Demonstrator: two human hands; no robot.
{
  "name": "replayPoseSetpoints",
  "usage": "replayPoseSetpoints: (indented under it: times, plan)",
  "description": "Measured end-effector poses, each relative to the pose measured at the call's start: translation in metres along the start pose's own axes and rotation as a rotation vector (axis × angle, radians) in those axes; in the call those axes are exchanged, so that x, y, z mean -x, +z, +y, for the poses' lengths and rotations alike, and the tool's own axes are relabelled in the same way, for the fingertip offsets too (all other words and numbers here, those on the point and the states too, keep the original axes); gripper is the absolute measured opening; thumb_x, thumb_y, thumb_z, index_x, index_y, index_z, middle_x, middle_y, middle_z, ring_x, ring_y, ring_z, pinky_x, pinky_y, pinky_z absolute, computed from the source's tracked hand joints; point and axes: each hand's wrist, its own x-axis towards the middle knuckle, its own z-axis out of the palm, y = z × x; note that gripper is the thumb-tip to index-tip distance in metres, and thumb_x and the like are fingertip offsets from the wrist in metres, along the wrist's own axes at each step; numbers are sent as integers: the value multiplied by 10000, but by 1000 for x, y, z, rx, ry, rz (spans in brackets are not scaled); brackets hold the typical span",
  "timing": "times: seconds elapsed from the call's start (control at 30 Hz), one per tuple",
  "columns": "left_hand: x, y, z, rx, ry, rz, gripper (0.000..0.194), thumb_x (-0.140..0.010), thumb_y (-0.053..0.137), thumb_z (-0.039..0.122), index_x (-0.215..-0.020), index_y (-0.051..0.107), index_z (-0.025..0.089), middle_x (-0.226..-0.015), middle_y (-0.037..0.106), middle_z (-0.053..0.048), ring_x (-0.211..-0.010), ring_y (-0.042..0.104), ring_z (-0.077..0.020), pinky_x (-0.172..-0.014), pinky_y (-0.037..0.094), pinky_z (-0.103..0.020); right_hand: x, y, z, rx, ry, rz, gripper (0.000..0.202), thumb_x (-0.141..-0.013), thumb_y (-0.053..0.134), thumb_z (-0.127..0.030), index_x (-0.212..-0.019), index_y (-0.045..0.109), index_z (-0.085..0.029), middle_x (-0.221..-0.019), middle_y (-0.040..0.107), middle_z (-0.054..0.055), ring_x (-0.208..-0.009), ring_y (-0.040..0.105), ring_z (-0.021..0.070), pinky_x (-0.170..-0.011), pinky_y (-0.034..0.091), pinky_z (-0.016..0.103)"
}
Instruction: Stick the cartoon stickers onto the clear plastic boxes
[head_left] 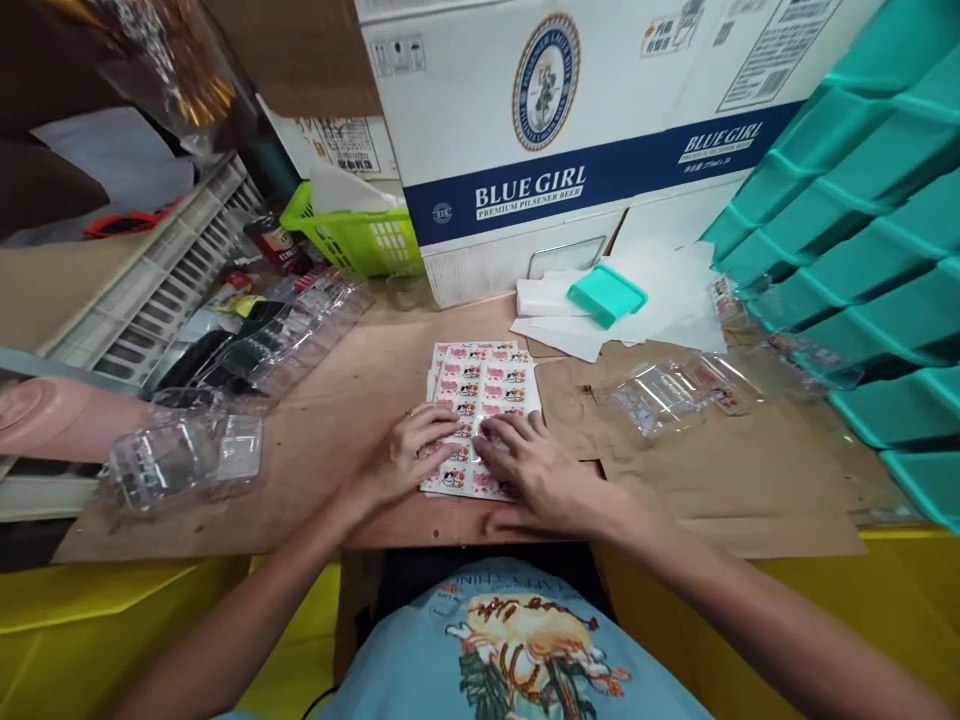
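Note:
A stack of sticker sheets [493, 375], printed with rows of pink lettering and small cartoon animals, lies at the front of the wooden table. My left hand [416, 448] rests on the stack's left side, its fingers stretched over the printed rows. On the right side lies my right hand [529, 460], fingertips touching the top sheet near its middle and thumb spread toward the table edge. A glossy patch shows beside the right fingertips; I cannot make out what it is. The hands cover part of the lower rows.
Clear plastic shells [169, 460] lie at left, more clear packaging [679, 392] at right. Behind are white papers [675, 295] under a teal tray [607, 296], a large white carton [480, 100] and a green basket [360, 235]. Stacked teal bins [885, 220] line the right.

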Motion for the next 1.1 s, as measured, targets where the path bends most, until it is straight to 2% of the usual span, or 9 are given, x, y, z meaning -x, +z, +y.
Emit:
replayPoseSetpoints:
  times: [0.1, 0.17, 0.3, 0.43, 0.63, 0.8, 0.87, 0.97, 1.1]
  plan:
    - [13, -1, 7, 63, -17, -27, 287, -928, 558, 193, -1190, 674, 190, -1262, 662, -140, -1257, 557, -253, -1055, 459, -473, 15, 17, -17, 84, -15, 68, 468, -960, 522, -389, -1288, 576, -59, -1393, 515, 279, -1311, 445, 411, -1016, 359, 611]
    - [19, -7, 10, 66, -114, 61, 247, -927, 570, 229, -1130, 702, 182, -1195, 695, -134, -1175, 611, -243, -1021, 482, -434, 16, 20, -17, 81, -41, 154, 302, -985, 462, -221, -1183, 630, -67, -1254, 630, 245, -1179, 572, 338, -977, 421, 527]
    - [38, -24, 26, 151, -570, 391, 318, -888, 611, 450, -849, 723, 155, -819, 726, -89, -741, 680, -179, -686, 548, -288, 8, 20, -15, -58, -24, 324, 216, -972, 437, -137, -1017, 648, -135, -901, 696, 126, -810, 610, 219, -777, 492, 370]
    - [52, -17, 40, 687, -915, 294, 564, -801, 588, 671, -843, 709, 122, -657, 697, -72, -512, 625, -160, -499, 511, -270, -5, 33, -30, -73, 37, 369, 280, -975, 387, -134, -813, 606, -199, -769, 605, 90, -742, 513, 228, -766, 471, 393]
    - [45, -5, 21, 680, -780, 510, 398, -734, 754, 497, -880, 733, 128, -803, 744, -50, -692, 662, -159, -682, 540, -268, -30, 32, -44, -261, -16, 245, 252, -988, 469, -229, -803, 636, -189, -816, 602, 70, -792, 530, 207, -850, 464, 402]
    - [40, -22, 14, 480, -686, 461, 258, -746, 767, 383, -875, 770, 159, -858, 751, -54, -742, 656, -162, -690, 508, -237, -75, 0, -25, -303, -30, 282, 319, -968, 534, -292, -1255, 590, -165, -1253, 586, 166, -1186, 477, 294, -984, 389, 495]
    - [37, -26, 14, 386, -662, 466, 255, -764, 753, 375, -917, 764, 171, -867, 751, -51, -730, 659, -160, -676, 506, -235, -97, 0, -11, -296, -27, 225, 302, -923, 606, -315, -1183, 645, -165, -1143, 639, 153, -1149, 479, 325, -981, 350, 549]
    - [34, -26, 8, 483, -706, 528, 294, -746, 773, 368, -949, 728, 160, -882, 752, -53, -749, 678, -162, -700, 525, -242, -122, 12, 12, -432, -2, 209, 169, -908, 619, -298, -886, 717, -163, -848, 662, 82, -889, 548, 247, -892, 404, 458]
    - [33, -20, -7, 648, -733, 536, 303, -726, 794, 353, -926, 706, 143, -876, 749, -56, -778, 685, -162, -727, 535, -250, -132, 25, 31, -521, 30, 280, 274, -970, 517, -321, -862, 717, -167, -858, 661, 82, -825, 576, 202, -822, 445, 372]
